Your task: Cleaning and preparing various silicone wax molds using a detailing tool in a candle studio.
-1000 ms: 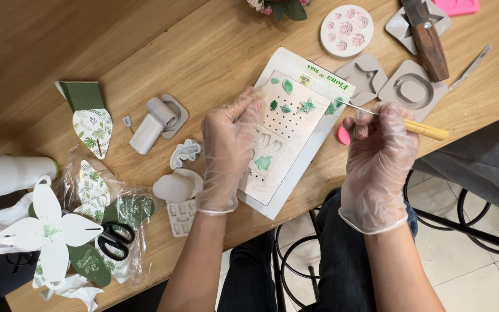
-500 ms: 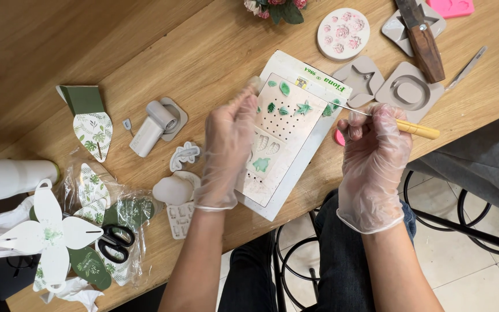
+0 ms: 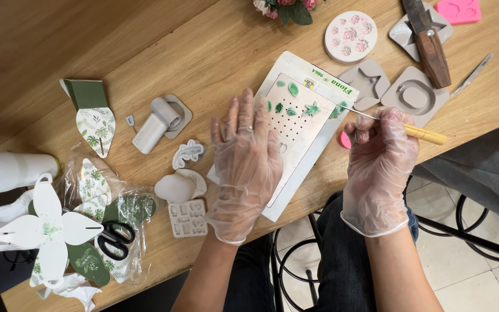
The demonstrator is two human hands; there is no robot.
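Since half a second ago the left hand (image 3: 246,167) has flattened out, fingers spread wide, palm down on the white board (image 3: 295,124) and holding nothing. At three o'clock from it the right hand (image 3: 379,164) is closed in a narrow grip around a yellow-handled needle tool (image 3: 420,134), whose thin metal tip reaches toward ten o'clock onto the board's edge. Both hands wear clear gloves.

On the board, at twelve to one o'clock from the left hand's fingertips, lie about six small green leaf shapes (image 3: 311,108); I cannot count them more surely. A pink bit (image 3: 345,140) sits just beside the right thumb, at nine o'clock from it.

Toward two o'clock on the wooden table (image 3: 163,52) is a round mould (image 3: 350,36) with seven pink rose shapes in it, plus three grey moulds (image 3: 414,95), a pink mould (image 3: 460,10) and a wooden-handled knife (image 3: 428,43). At nine o'clock of the left hand lie a white lump (image 3: 174,188) in a shallow dish, a grey cutter (image 3: 152,124) and a small tray mould (image 3: 187,218). Farther out at eight o'clock, a clear bag (image 3: 122,214) holds leaf-print paper pieces with black scissors (image 3: 114,237) on it.
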